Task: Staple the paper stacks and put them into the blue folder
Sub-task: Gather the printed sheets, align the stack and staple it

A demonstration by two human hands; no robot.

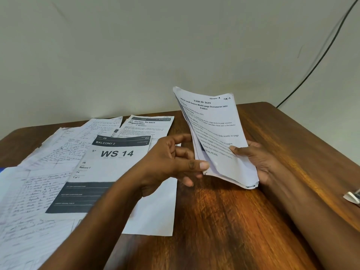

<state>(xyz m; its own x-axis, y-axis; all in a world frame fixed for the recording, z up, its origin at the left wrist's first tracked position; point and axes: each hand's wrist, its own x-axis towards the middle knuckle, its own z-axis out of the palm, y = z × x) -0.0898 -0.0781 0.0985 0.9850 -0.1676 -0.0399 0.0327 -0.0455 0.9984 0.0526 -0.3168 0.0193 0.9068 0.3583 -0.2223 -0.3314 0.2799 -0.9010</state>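
At nine o'clock loose sheets (pixel 58 162) are spread overlapping on the wooden table (pixel 224 221), seemingly laid out for sorting, with a blue sliver (pixel 1 169), perhaps the folder, at the far left edge. Toward the centre the left hand (pixel 171 162) is held loosely uncurled, its thumb tip touching the lower corner of the paper stack (pixel 220 137), probably to square the edges. At three o'clock that stack is gripped, tilted up, by the right hand (pixel 255 162). A white object (pixel 351 197) is cut off at the right edge

Both forearms (pixel 303 217) bare, no sleeves; short, plain fingernails (pixel 204 165).
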